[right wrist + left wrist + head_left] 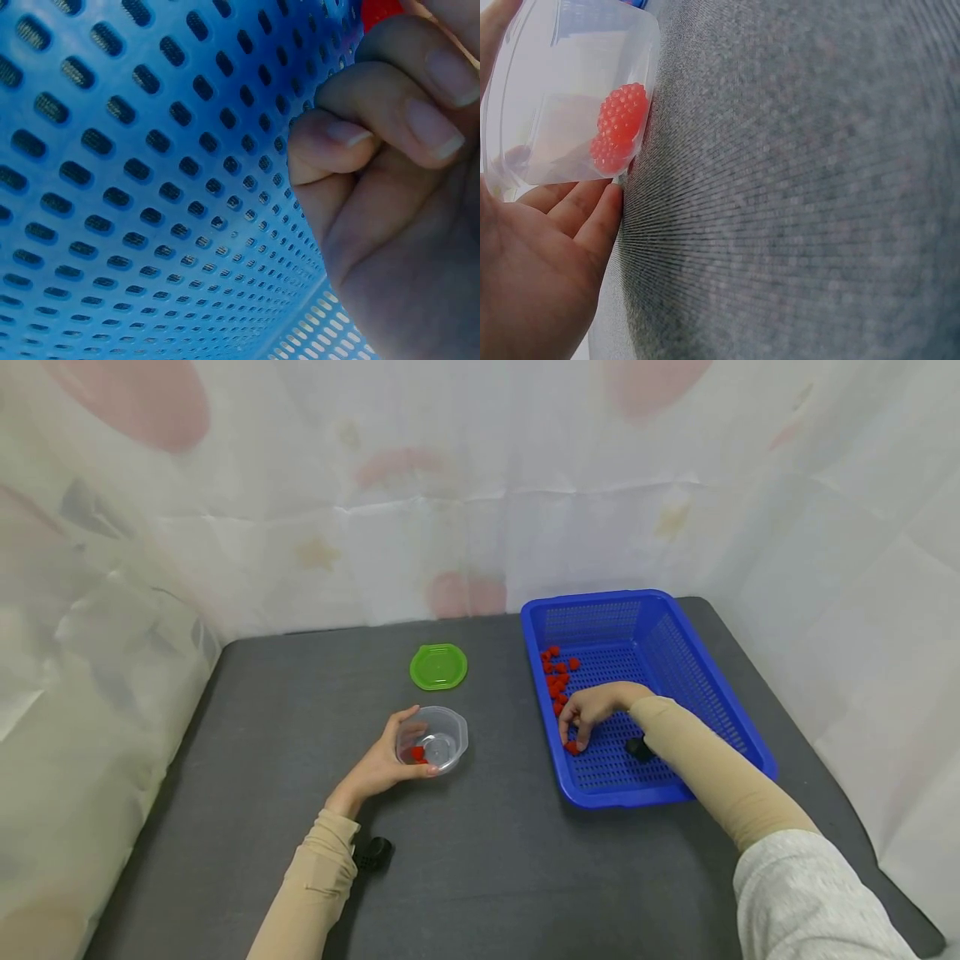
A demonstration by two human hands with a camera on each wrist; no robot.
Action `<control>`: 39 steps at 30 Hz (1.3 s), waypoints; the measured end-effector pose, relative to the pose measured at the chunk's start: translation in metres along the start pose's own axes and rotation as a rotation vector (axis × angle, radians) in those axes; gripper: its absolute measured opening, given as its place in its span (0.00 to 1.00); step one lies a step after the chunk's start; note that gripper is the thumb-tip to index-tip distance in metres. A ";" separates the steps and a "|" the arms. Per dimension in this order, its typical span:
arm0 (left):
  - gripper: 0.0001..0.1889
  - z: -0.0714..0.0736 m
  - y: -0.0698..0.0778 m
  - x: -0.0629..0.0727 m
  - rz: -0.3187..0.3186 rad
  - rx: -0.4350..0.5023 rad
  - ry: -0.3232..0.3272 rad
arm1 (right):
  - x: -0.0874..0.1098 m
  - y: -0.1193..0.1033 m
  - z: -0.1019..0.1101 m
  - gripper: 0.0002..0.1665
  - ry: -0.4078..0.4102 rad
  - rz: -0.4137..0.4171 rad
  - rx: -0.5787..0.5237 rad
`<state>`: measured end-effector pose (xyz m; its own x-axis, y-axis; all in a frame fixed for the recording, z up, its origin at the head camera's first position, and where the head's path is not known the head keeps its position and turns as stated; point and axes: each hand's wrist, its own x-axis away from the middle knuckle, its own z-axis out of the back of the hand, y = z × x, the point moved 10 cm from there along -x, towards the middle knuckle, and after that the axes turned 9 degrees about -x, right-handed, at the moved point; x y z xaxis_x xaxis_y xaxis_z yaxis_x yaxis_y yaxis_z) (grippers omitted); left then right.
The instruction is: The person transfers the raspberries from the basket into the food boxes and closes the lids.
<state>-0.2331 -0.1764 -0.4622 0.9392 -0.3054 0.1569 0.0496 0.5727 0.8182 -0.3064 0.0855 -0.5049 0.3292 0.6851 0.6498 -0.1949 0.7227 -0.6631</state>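
Note:
My left hand [386, 762] grips a clear plastic tub [452, 727], thumb on the near side and fingers around the far side. Two red raspberries [621, 120] with bumpy skins lie together inside it, low against the wall. In the blue basket [534, 635], toward its near left corner, my right hand [596, 706] pinches a raspberry [572, 748] between thumb and fingertips. Only a red edge of fruit [381, 10] shows in the right wrist view, where the other fingers curl into the palm. Several more raspberries [555, 681] lie along the basket's left side.
A green lid [438, 667] lies flat on the grey table [315, 693], beyond the tub. The basket has raised, perforated walls and stands at the table's right. Printed white curtains [465, 543] hang behind the table and along both sides.

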 end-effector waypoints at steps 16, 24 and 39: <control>0.54 -0.002 -0.001 0.000 0.004 0.004 -0.006 | 0.004 0.004 0.000 0.13 -0.024 -0.007 -0.057; 0.54 -0.001 -0.001 0.000 0.003 0.008 -0.009 | 0.015 -0.008 0.008 0.14 0.002 0.018 -0.061; 0.54 -0.001 -0.003 0.000 0.020 -0.008 -0.008 | 0.040 -0.035 0.027 0.15 0.064 0.050 -0.093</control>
<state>-0.2331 -0.1775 -0.4656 0.9372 -0.2999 0.1780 0.0331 0.5846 0.8106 -0.3116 0.0903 -0.4460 0.3798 0.7105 0.5924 -0.1269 0.6743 -0.7274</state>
